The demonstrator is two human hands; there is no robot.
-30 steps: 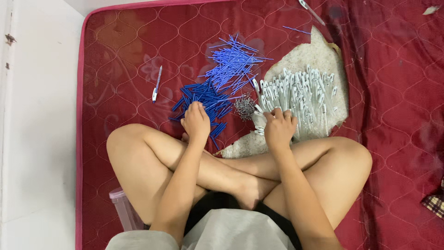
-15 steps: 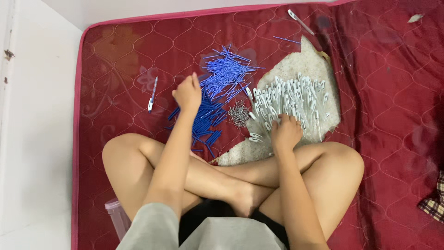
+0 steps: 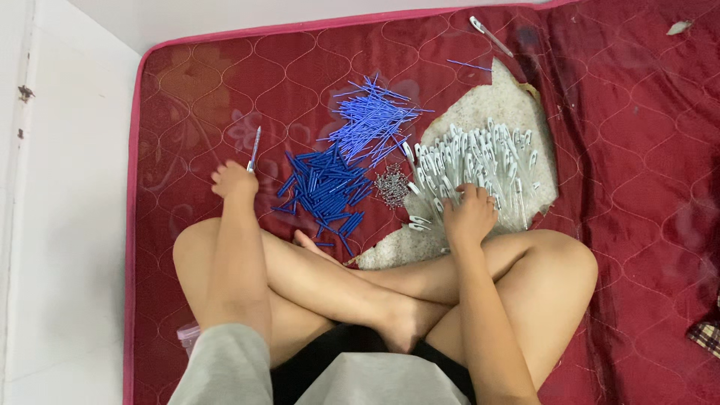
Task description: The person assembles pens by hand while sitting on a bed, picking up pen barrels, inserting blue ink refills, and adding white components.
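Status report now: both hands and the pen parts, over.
Left hand shut on assembled pen. Right hand resting on white pen barrels, grip unclear. Blue refills and blue caps lie between.

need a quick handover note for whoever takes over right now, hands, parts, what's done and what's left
Left hand: out to the left on the red mattress, fingers at the lower end of one assembled pen lying alone there; whether they grip it cannot be told.
Right hand: resting on the heap of white pen barrels, which lies on a pale cloth.
Parts: thin blue refills heaped at top centre, dark blue caps below them, a small pile of metal springs between caps and barrels.
Done: one pen by the left hand, another pen at the top edge.
Left: all heaps are large.
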